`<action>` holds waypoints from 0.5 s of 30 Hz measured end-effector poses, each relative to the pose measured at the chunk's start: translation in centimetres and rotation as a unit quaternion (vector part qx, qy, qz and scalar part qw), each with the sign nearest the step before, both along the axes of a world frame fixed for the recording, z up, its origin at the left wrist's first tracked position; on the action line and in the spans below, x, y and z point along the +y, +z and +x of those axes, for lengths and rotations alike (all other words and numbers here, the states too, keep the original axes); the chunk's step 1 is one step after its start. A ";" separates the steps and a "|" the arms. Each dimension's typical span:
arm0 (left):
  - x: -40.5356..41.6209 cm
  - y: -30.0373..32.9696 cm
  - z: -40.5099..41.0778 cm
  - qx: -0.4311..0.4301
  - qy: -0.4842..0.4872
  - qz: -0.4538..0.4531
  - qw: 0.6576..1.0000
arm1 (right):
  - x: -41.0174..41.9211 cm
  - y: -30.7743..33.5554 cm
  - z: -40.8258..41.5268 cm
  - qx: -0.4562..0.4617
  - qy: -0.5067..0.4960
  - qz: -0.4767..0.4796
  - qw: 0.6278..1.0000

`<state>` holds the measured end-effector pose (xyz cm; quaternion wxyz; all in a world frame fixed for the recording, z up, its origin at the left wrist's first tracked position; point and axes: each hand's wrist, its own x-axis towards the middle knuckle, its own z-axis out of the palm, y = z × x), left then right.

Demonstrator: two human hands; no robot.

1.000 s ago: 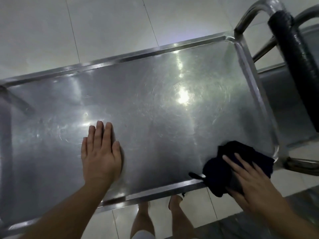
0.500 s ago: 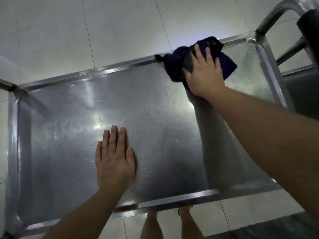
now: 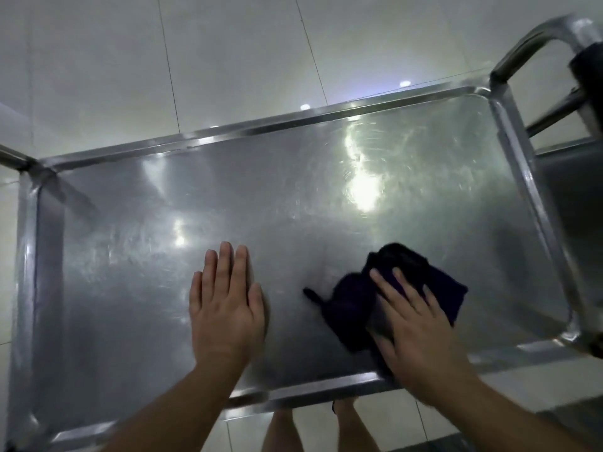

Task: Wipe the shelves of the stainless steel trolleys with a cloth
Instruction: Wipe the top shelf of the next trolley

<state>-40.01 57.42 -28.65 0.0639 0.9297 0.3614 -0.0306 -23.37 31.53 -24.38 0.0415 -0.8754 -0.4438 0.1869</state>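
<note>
- A right hand (image 3: 421,324), fingers straight, is pressing a dark cloth (image 3: 401,288) near the top shelf's (image 3: 293,197) front right corner.
- A left hand (image 3: 226,308) is lying flat, fingers together, bracing the steel trolley.
- The cloth is looking soft and limp; palm pressure probably suits it best.

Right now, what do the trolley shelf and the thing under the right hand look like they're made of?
The trolley shelf looks like stainless steel with a brushed, scuffed finish: it mirrors the ceiling lights as bright glare and shows fine swirl scratches. The cloth under the right hand appears to be soft woven or knit fabric, dark purple to black, matte and bunched into folds. Its exact fibre cannot be told.
</note>
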 end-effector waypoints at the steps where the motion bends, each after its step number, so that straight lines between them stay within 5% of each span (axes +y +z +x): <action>1: 0.0 0.0 0.0 -0.001 0.000 -0.004 1.000 | -2.3 0.2 -2.3 0.011 0.022 -0.015 1.000; 7: -0.3 0.4 0.1 0.000 0.003 -0.033 0.999 | -4.4 0.7 -5.2 0.007 0.076 -0.029 0.997; 15: -0.2 0.6 0.3 -0.001 0.008 -0.040 0.999 | 20.5 -1.0 7.7 -0.017 -0.069 0.040 0.997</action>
